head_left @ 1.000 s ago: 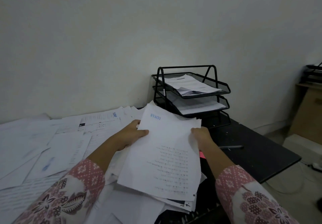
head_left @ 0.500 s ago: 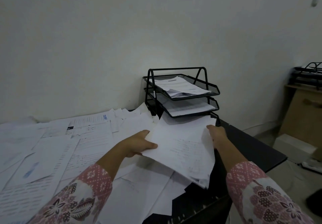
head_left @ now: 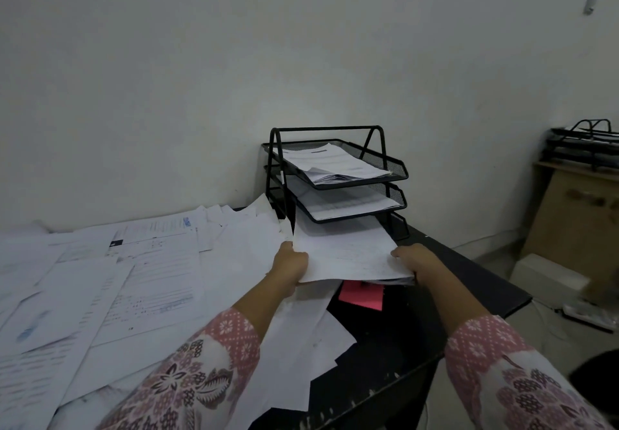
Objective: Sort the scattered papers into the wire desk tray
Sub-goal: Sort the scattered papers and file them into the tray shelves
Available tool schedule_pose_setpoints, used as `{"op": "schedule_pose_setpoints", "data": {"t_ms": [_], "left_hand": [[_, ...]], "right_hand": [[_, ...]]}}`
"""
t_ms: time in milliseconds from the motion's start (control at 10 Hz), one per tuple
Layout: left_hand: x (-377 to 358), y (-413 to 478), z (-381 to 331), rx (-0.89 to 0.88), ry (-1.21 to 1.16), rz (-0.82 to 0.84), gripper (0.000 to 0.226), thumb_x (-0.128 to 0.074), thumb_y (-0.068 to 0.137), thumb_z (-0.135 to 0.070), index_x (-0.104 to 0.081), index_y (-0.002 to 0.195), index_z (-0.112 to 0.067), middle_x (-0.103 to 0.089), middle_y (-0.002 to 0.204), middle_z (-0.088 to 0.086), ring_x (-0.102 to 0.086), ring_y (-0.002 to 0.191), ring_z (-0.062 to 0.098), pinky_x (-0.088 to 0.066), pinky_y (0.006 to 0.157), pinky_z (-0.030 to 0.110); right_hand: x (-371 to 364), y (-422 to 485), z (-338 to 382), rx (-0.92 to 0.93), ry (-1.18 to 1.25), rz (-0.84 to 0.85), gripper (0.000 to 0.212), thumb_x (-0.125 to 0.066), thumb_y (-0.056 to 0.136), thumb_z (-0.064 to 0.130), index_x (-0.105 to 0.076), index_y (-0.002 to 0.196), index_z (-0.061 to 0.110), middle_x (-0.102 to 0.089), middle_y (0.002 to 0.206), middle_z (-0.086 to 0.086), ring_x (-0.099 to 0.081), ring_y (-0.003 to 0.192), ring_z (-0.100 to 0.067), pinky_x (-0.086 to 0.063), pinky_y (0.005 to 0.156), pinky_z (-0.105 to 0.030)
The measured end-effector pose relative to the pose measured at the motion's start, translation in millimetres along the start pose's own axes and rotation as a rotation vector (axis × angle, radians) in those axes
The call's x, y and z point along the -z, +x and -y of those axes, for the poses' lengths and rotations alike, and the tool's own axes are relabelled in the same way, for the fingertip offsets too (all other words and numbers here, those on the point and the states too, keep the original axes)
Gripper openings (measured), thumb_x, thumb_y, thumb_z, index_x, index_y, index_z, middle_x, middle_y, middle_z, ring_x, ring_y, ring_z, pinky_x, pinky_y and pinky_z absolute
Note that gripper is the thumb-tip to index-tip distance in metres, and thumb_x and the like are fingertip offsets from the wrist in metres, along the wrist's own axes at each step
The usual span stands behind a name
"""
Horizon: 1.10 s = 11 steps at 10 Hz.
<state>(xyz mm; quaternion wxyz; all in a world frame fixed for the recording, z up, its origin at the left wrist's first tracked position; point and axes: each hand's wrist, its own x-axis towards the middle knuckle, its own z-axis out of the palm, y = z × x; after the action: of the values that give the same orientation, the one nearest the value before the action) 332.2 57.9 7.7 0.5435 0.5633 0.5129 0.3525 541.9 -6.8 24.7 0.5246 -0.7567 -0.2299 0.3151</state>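
A black wire desk tray [head_left: 395, 163] with three tiers stands at the back of the dark desk, against the wall. Its top and middle tiers hold white papers. I hold a stack of papers [head_left: 348, 250] flat, its far end under the middle tier at the mouth of the bottom tier. My left hand [head_left: 290, 264] grips the stack's left edge and my right hand [head_left: 417, 260] grips its right edge. Scattered papers [head_left: 140, 282] cover the left half of the desk.
A pink sticky note [head_left: 361, 295] lies on the black desk [head_left: 469, 282] under the held stack. At the far right, a second wire tray [head_left: 584, 143] sits on a wooden cabinet [head_left: 576, 222], with a white box [head_left: 546, 279] on the floor.
Both hands have carried the stack forward and levelled it, from in front of me to the mouth of the bottom tier. The pink note is now uncovered.
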Motion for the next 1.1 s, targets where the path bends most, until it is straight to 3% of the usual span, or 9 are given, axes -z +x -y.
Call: {"op": "schedule_pose_setpoints", "data": {"t_ms": [100,200,300,400,500,600,700,900,1100], "left_hand": [[-5.6,4.7,3.0,0.099,-0.061,0.091,0.055,-0.049,0.094,-0.02,-0.025,0.142,-0.008,-0.048,0.126,0.01,-0.054,0.107,0.026,-0.052,0.089,0.041],[-6.1,-7.4,-11.2,0.186,0.036,0.223,0.062,-0.055,0.09,-0.009,-0.023,0.143,-0.008,-0.052,0.122,0.015,-0.06,0.083,0.021,-0.056,0.054,0.029],[-6.8,-2.8,-15.9,0.154,0.003,0.235,0.054,-0.047,0.091,0.004,-0.027,0.14,-0.007,-0.052,0.125,0.021,-0.063,0.073,0.02,-0.049,0.041,0.019],[-11.3,-1.9,-18.8,0.132,-0.084,0.172,0.042,-0.037,0.093,0.006,-0.029,0.134,-0.004,-0.056,0.113,0.021,-0.065,0.07,0.024,-0.046,0.039,0.018],[-19.4,-1.2,-20.8,0.104,-0.15,0.135,0.038,-0.035,0.094,0.005,-0.026,0.13,-0.003,-0.057,0.094,0.018,-0.062,0.065,0.022,-0.047,0.038,0.018],[-25.6,-1.8,-23.4,0.073,-0.239,0.102,0.027,-0.039,0.095,0.003,-0.029,0.119,-0.004,-0.053,0.084,0.014,-0.06,0.064,0.021,-0.051,0.041,0.02],[-28.5,-0.5,-23.1,0.065,-0.272,0.102,0.024,-0.047,0.094,-0.002,-0.031,0.112,-0.003,-0.056,0.081,0.013,-0.061,0.063,0.021,-0.053,0.047,0.022],[-29.0,8.2,-17.5,-0.016,-0.178,0.085,0.069,-0.058,0.085,0.006,-0.017,0.137,-0.013,-0.06,0.1,0.018,-0.066,0.059,0.014,-0.057,0.056,0.02],[-31.1,14.7,-9.5,-0.131,-0.122,0.021,0.053,-0.069,0.081,-0.001,-0.04,0.126,-0.006,-0.055,0.093,0.01,-0.067,0.075,0.023,-0.057,0.079,0.033]], "right_hand": [[3.4,6.3,1.2,0.053,0.008,-0.015,0.032,-0.045,0.095,0.007,-0.052,0.126,0.001,-0.052,0.134,-0.017,-0.054,0.079,-0.014,-0.043,0.067,-0.023],[7.2,11.0,0.4,0.118,-0.129,-0.006,0.034,-0.049,0.093,0.009,-0.055,0.125,-0.002,-0.056,0.128,-0.02,-0.049,0.075,-0.017,-0.039,0.057,-0.022],[10.5,14.0,1.3,0.11,-0.037,0.014,0.038,-0.052,0.093,0.013,-0.053,0.125,-0.006,-0.057,0.117,-0.023,-0.049,0.091,-0.02,-0.039,0.073,-0.028],[12.4,13.2,0.2,0.044,0.026,0.05,0.044,-0.059,0.089,0.02,-0.049,0.118,-0.011,-0.055,0.102,-0.019,-0.057,0.088,-0.03,-0.043,0.07,-0.031],[13.9,13.0,-1.3,-0.065,0.113,0.143,0.013,-0.059,0.087,0.01,-0.051,0.087,0.0,-0.052,0.072,-0.014,-0.052,0.054,-0.021,-0.041,0.044,-0.02],[13.7,16.9,-3.6,-0.091,0.203,0.135,0.015,-0.053,0.086,-0.001,-0.048,0.072,0.002,-0.048,0.064,-0.012,-0.048,0.038,-0.013,-0.034,0.032,-0.013],[9.1,26.6,-8.0,-0.067,0.359,0.102,0.016,-0.046,0.087,-0.013,-0.047,0.074,-0.004,-0.048,0.069,-0.016,-0.052,0.039,-0.016,-0.038,0.032,-0.013],[-0.8,34.4,-2.7,-0.037,0.556,0.015,0.024,-0.053,0.086,-0.014,-0.048,0.106,-0.002,-0.054,0.073,-0.015,-0.058,0.049,-0.019,-0.05,0.039,-0.019],[-9.8,48.5,4.5,0.04,0.442,0.004,0.036,-0.047,0.089,-0.01,-0.045,0.125,-0.014,-0.05,0.076,-0.009,-0.056,0.065,-0.018,-0.055,0.054,-0.022]]}}
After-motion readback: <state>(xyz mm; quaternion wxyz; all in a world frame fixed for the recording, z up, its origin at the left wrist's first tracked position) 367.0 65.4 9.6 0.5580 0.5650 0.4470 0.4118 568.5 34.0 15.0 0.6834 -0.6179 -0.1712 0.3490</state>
